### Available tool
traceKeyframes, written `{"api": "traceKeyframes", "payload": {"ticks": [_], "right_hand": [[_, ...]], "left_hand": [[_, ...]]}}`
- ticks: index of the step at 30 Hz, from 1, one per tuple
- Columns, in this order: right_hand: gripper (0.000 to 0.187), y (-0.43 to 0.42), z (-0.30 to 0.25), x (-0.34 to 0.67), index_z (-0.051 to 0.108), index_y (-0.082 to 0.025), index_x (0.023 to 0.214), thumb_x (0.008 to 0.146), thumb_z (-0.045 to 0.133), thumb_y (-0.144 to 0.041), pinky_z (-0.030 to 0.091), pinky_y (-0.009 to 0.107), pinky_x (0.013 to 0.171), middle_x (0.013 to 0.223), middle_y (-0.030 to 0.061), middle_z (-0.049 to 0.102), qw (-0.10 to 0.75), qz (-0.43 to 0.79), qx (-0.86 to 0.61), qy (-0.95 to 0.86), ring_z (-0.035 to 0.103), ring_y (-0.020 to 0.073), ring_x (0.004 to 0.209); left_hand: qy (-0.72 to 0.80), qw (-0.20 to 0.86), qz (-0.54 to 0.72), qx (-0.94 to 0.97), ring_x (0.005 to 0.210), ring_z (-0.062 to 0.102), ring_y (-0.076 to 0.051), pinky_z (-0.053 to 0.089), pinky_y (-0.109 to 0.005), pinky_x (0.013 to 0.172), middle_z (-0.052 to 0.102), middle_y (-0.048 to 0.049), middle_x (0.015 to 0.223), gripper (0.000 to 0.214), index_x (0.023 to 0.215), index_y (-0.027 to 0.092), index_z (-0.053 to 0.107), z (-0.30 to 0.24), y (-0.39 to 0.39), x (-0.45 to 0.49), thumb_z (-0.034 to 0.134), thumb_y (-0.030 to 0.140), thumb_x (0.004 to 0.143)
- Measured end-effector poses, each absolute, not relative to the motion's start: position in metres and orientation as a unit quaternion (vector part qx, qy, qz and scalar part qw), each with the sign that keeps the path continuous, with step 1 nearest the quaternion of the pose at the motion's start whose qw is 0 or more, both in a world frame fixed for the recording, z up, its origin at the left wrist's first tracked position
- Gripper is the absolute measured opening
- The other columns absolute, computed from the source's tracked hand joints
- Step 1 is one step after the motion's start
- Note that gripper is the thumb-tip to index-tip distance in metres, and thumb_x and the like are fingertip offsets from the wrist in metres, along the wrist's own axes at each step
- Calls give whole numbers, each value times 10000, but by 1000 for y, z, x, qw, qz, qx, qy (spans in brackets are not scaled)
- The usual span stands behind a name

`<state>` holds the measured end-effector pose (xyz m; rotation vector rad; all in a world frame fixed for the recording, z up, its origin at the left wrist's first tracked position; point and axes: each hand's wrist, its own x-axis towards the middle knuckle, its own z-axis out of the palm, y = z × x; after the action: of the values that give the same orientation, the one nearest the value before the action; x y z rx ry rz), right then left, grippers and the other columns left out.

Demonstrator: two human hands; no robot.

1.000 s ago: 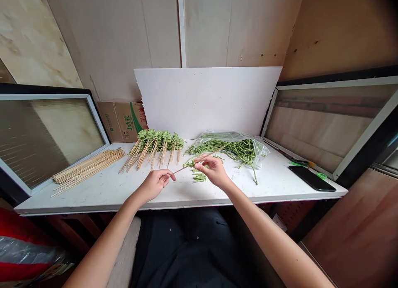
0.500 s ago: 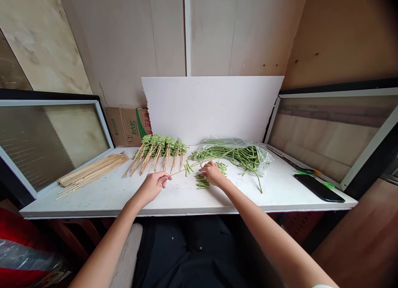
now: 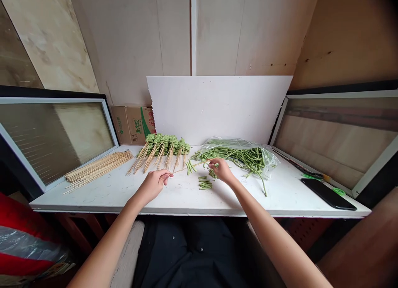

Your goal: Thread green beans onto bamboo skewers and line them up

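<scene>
My left hand (image 3: 154, 184) pinches the near end of a thin bamboo skewer (image 3: 182, 170) that slants up to the right. A few short green bean pieces (image 3: 189, 167) are threaded on it. My right hand (image 3: 222, 169) is closed around a small bunch of cut bean pieces (image 3: 212, 172) at the skewer's far end. More cut bean pieces (image 3: 205, 183) lie on the white table (image 3: 174, 196) just below my right hand.
A pile of finished bean skewers (image 3: 163, 149) lies at the back centre. Bare bamboo skewers (image 3: 98, 169) lie at the left. A clear bag of long green beans (image 3: 241, 155) sits at the right. A black phone (image 3: 328, 194) and green-handled scissors (image 3: 311, 174) are far right.
My right hand dropped from the skewer to the cut beans on the table, then lifted a small bunch to the skewer's far end. The camera tilted slightly; my left hand kept its pinch.
</scene>
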<state>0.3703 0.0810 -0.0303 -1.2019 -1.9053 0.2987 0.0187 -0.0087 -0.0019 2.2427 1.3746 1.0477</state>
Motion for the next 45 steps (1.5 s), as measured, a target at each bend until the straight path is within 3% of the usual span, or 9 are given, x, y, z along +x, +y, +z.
{"api": "traceKeyframes", "payload": {"ticks": [3,6,10,14,16,23,32,39,45], "right_hand": [[351,68,-14,389,801,-198,1045,856,771,-493,551,408,837,1059,113,805,520,295,-447,-666,708,274,970],[430,48,4,399,761,-201,1006,757,857,-537,545,350,815,1045,83,793,526,426,-397,-620,718,237,981],[387,23,23,388,645,-234,991,820,786,-552,550,360,828,1005,67,764,527,514,-321,-595,719,225,960],[301,6,29,358,491,-275,901,857,694,-493,516,345,673,741,-22,601,534,535,-301,-581,599,182,693],[323,0,27,343,433,-277,858,849,704,-454,495,328,625,721,-36,546,535,549,-287,-575,556,168,659],[495,-10,18,315,422,-271,871,808,877,-456,606,349,800,1073,49,736,582,518,-268,-566,701,218,1057],[647,-10,15,312,384,-275,836,674,991,-429,632,431,882,892,37,805,617,501,-285,-535,771,237,860],[664,-15,17,311,372,-280,815,658,1002,-417,633,424,816,869,37,809,625,495,-276,-537,755,231,772],[578,-17,22,310,420,-274,812,718,955,-470,613,402,840,906,33,764,632,482,-286,-536,720,237,899]], "left_hand": [[484,133,381,776,656,597,-175,453,-279,683,696,-23,733,354,1020,177,791,1,-10,16,478,342,1023],[490,114,391,770,609,581,-162,453,-276,664,717,-19,744,333,1023,181,786,3,-10,14,489,330,1015],[483,94,408,769,633,605,-167,466,-271,665,737,-22,764,328,981,189,772,6,-14,19,481,334,1023],[474,99,419,768,603,589,-164,468,-272,655,728,-19,754,335,985,192,761,9,-20,29,462,334,1033],[467,103,420,771,623,599,-168,469,-273,669,718,-21,747,336,991,191,756,9,-22,34,454,331,1040],[473,131,408,770,635,580,-168,440,-280,670,688,-16,737,342,1018,196,759,4,-23,41,444,325,1051],[466,158,388,780,690,605,-175,441,-283,686,680,-19,755,344,1021,191,752,6,-29,50,430,309,1049],[466,161,382,782,602,528,-152,394,-271,617,603,1,683,342,975,186,763,6,-31,49,433,270,1017],[459,156,399,778,628,561,-156,421,-265,640,612,-2,685,341,974,188,764,6,-30,48,441,289,1021]]}}
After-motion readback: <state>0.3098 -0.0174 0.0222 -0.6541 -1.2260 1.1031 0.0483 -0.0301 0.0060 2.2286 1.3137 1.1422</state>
